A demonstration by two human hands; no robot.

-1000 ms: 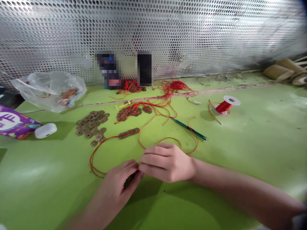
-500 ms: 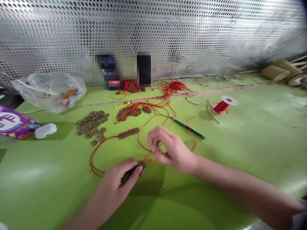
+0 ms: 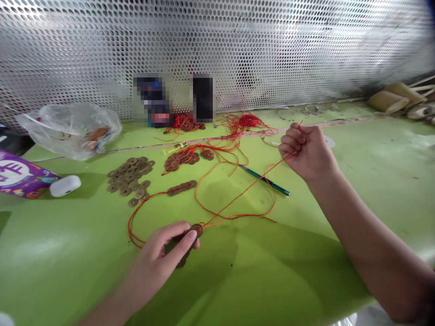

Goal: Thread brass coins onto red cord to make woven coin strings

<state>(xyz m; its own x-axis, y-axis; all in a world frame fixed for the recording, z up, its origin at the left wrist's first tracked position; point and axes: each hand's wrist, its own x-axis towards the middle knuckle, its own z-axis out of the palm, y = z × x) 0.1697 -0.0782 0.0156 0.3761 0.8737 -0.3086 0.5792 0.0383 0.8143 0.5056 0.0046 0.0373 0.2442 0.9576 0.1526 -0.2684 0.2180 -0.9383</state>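
Note:
Bronze-coloured holed coins (image 3: 196, 230) are pinched between the thumb and fingers of my left hand (image 3: 170, 249), low in the middle of the view. A red cord (image 3: 243, 194) runs taut from these coins up to my right hand (image 3: 306, 151), whose fingers are curled round it at the right. A second, looser cord loops on the green table beyond the coins. Behind my left hand lies a strung row of coins (image 3: 182, 188) with a red cord curving back toward that hand. Loose coins (image 3: 131, 176) are heaped to the left.
A green pen (image 3: 267, 180) lies beneath the taut cord. Farther back are corded coins (image 3: 183, 158), a red cord tangle (image 3: 248, 121), a yellow tool (image 3: 175, 148) and a plastic bag (image 3: 71, 129). A white case (image 3: 65, 185) sits left; my right hand partly covers a spool (image 3: 329, 141).
My right hand has moved up and to the right, its fingers now closed on the cord, which is drawn straight. My left hand stays nearly in place with the coins.

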